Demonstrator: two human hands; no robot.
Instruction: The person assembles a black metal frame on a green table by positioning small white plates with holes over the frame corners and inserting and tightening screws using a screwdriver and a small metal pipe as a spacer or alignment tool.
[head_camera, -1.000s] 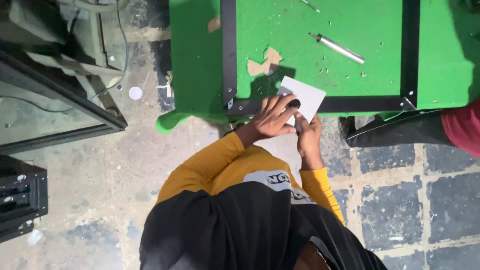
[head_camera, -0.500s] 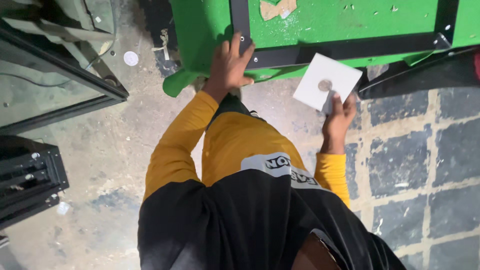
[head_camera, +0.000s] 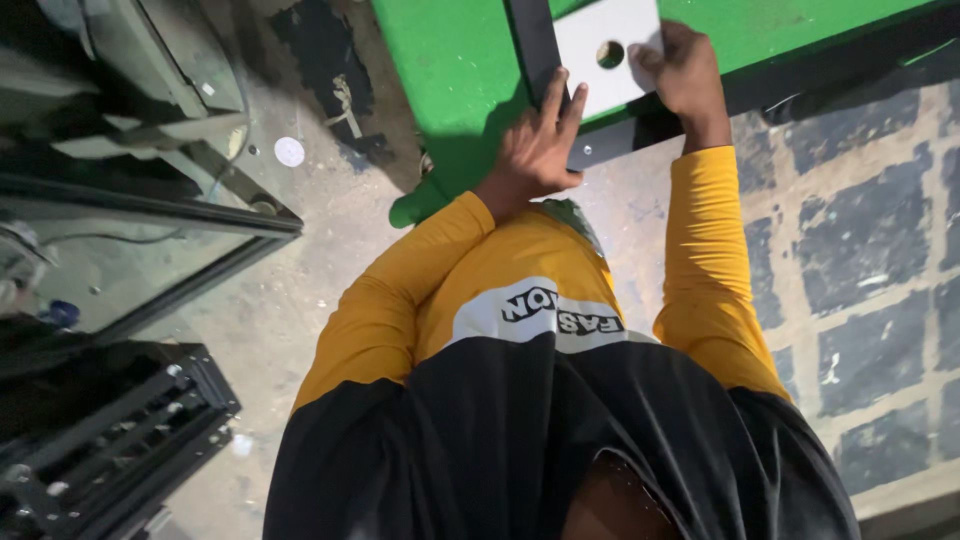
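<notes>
White square plate (head_camera: 605, 38) — flat on table (head_camera: 450, 60) — gripped by right hand (head_camera: 680, 68).

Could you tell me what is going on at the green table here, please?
A person in a yellow and black top leans over the green table. The right hand holds a white square plate with a round hole in it, laid flat against the black frame on the table. The left hand rests spread open on the table edge, its fingers reaching the frame beside the plate. To the left stand glass panes in dark frames on the concrete floor.
</notes>
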